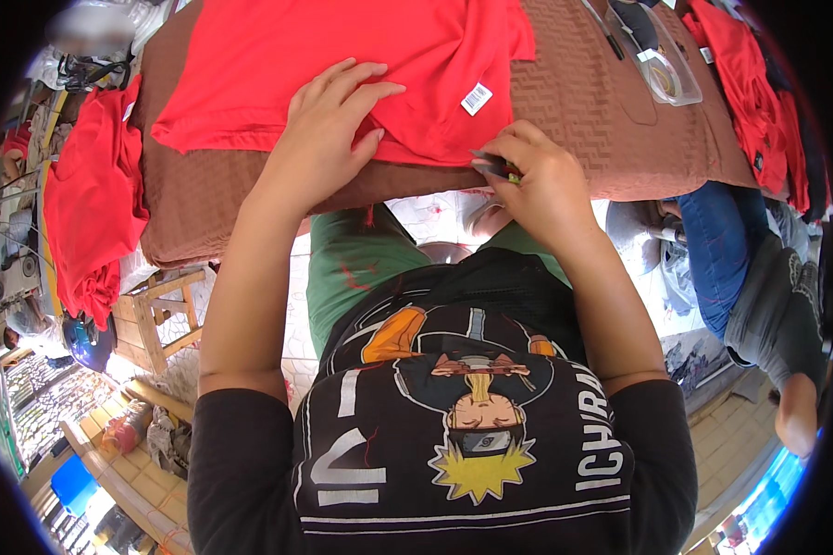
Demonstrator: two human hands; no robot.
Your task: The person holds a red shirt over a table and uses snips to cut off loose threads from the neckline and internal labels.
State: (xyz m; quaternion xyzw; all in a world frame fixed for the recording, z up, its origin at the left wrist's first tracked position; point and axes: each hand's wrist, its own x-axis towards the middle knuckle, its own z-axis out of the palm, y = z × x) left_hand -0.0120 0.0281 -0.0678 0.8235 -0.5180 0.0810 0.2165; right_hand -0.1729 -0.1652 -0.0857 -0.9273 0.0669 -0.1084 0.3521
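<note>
On the brown quilted table cover (583, 111) lies a soft red cloth garment (342, 65), its long axis running left to right, white tag (477, 98) near its right hem. The left hand (329, 129) presses flat and open on it; the right hand (537, 176) pinches a small green-handled tool (495, 166) at the table edge.

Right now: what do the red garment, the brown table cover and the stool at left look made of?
Red garment: soft matte knit fabric, likely cotton; it folds and creases under the left hand. Brown table cover: quilted textile with a stitched zigzag pattern, matte. Stool: bare pale wood, unpainted slats. The small tool in the right hand: too hidden to tell.
</note>
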